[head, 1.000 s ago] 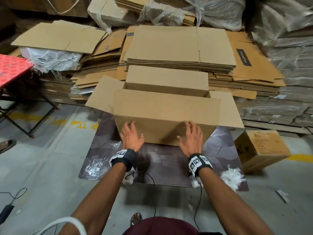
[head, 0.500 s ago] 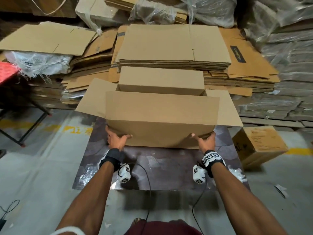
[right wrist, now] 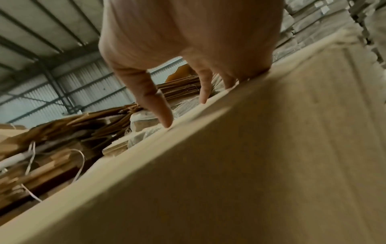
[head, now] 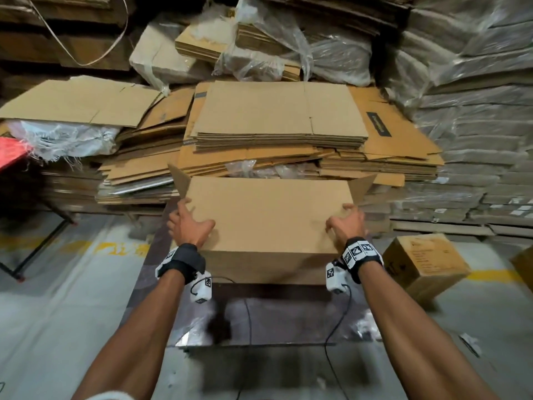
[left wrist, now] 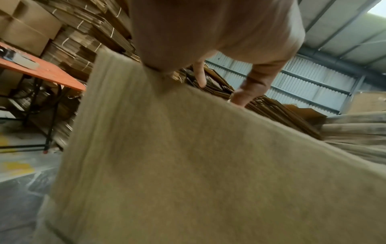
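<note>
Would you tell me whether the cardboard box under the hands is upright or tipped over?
Tipped over: a plain panel of the cardboard box faces up, with its flaps jutting out on its far side.

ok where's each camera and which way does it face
Head: on the person's head, looking forward and down at the plain brown cardboard box; left hand, right hand, forearms show.
Left wrist: at that wrist, looking along the palm over the box to an orange table; palm, fingers show.
Right wrist: same, facing heaped flat cardboard; palm, fingers show.
Shared: all three see the box.
</note>
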Available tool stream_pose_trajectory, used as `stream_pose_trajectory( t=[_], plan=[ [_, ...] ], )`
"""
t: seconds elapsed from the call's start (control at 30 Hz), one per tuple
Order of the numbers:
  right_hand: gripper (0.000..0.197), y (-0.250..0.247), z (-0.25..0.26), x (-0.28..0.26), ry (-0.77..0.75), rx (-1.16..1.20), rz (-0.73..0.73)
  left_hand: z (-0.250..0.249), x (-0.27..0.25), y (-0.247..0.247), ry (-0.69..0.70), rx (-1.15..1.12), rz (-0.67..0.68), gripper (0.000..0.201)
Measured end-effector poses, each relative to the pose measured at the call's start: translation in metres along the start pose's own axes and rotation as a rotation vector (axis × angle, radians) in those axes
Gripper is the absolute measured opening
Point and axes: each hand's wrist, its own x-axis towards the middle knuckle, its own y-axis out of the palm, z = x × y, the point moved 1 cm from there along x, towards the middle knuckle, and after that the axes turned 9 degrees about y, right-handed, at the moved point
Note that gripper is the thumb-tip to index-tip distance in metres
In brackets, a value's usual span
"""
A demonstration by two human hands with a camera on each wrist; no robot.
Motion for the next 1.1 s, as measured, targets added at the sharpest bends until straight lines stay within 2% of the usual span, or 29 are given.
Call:
stream_pose_trajectory(
  t=[0.1, 0.2, 0.3, 0.4, 0.47, 0.57, 0.67, 0.8, 0.87, 0.97, 1.03, 1.1],
  plan=[
    [0.08, 0.001, -0.003, 0.003, -0.007, -0.131, 0.116, 0.005, 0.002, -0.003, 0.039, 0.041, 0.121, 0.072],
    [0.079, 0.0, -0.018, 0.011, -0.019, -0.197, 0.157, 0.011, 0.002, -0.007, 0.079, 0.028, 0.189, 0.074],
    [0.088, -0.004, -0.036, 0.009, 0.036, -0.221, 0.071, 0.014, -0.006, -0.011, 0.034, 0.104, 0.096, 0.084],
    [0.121, -0.001, -0.054, -0.004, 0.188, -0.225, -0.067, 0.02, -0.025, -0.009, -0.1, 0.107, -0.031, 0.096],
    [0.13, 0.005, -0.065, -0.014, 0.261, -0.049, -0.117, 0.03, -0.039, -0.002, -0.222, -0.031, -0.083, 0.103],
    [0.117, 0.016, -0.085, -0.028, 0.301, 0.316, -0.126, 0.052, -0.053, 0.009, -0.286, -0.362, -0.151, 0.099],
    [0.122, 0.024, -0.103, -0.051, 0.313, 0.501, -0.03, 0.078, -0.066, 0.017, -0.305, -0.563, -0.068, 0.103],
    [0.133, 0.03, -0.123, -0.063, 0.285, 0.361, 0.174, 0.092, -0.078, 0.012, -0.219, -0.55, 0.191, 0.121],
    [0.138, 0.027, -0.121, -0.062, 0.267, 0.293, 0.194, 0.095, -0.077, 0.01, -0.218, -0.502, 0.252, 0.136],
    [0.138, 0.016, -0.107, -0.057, 0.178, 0.252, 0.101, 0.084, -0.069, 0.002, -0.174, -0.327, 0.162, 0.149],
    [0.139, 0.007, -0.087, -0.054, 0.094, 0.222, 0.041, 0.058, -0.061, -0.01, -0.12, -0.284, 0.07, 0.144],
    [0.142, -0.001, -0.054, -0.049, 0.022, 0.182, 0.011, 0.025, -0.046, -0.023, -0.034, -0.332, 0.01, 0.138]
  ],
)
